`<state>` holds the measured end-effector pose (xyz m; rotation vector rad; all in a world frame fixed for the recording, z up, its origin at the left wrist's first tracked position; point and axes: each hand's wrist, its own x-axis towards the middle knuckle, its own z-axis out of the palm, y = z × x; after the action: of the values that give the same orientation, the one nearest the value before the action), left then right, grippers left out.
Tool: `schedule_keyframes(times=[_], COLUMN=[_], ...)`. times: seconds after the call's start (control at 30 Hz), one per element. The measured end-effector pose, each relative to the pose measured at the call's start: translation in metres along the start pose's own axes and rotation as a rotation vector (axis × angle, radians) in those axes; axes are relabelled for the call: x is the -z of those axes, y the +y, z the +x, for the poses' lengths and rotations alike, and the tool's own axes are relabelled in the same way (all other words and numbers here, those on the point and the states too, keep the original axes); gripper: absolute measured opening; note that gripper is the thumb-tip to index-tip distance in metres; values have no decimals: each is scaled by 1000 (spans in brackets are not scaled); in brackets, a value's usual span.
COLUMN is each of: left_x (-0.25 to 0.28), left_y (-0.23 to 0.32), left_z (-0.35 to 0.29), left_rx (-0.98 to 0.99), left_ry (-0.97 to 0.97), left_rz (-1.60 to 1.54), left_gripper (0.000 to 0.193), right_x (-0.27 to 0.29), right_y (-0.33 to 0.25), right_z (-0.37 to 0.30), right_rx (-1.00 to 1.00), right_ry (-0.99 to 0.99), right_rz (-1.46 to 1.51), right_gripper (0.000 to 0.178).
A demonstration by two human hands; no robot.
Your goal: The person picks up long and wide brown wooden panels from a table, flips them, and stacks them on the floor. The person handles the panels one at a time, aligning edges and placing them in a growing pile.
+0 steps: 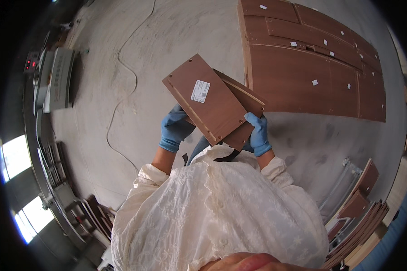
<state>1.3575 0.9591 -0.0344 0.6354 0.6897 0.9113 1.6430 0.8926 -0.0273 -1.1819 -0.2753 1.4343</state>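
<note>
Overhead, the concrete floor (176,36) fills most of the view, grey and dusty. Far right on it lies a spread of large brown panels (312,67), laid flat edge to edge, several bearing small white stickers. A thin cable (122,86) snakes across the floor at left, running near to far. At the far left edge stands a grey machine (54,81) with a small lit display. Near right, a stack of brown boards (362,221) leans beside a metal frame.

Centre of view, two smaller brown boards (212,104) are held together above the floor, tilted, one overlapping the other; the upper one carries a white label (200,91). The left hand (174,128), in a blue glove, is closed on the boards' near left edge, fingers wrapped beneath. The right hand (259,133), also blue-gloved, is closed on the near right corner, fingers showing over the edge. Both grips look firm.
</note>
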Motion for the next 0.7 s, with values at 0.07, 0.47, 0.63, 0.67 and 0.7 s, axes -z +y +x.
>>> schedule_keyframes(times=[0.07, 0.47, 0.63, 0.67, 0.7], left_x=[11, 67, 109, 116, 120], left_y=[29, 60, 39, 33, 23], left_z=[55, 408, 557, 586, 617], left_rx=[-80, 420, 377, 460, 496], left_ry=[-19, 103, 121, 106, 125], left_rz=[543, -193, 71, -146, -164], left_gripper=[40, 37, 38, 38, 34], right_x=[-17, -21, 2, 6, 10], right_y=[-7, -20, -21, -19, -15], right_z=[36, 275, 337, 347, 356], right_rx=[51, 204, 228, 164, 210], right_ry=[29, 373, 738, 866, 861], right_rz=[70, 31, -12, -17, -16], right_gripper=[39, 37, 42, 46, 48])
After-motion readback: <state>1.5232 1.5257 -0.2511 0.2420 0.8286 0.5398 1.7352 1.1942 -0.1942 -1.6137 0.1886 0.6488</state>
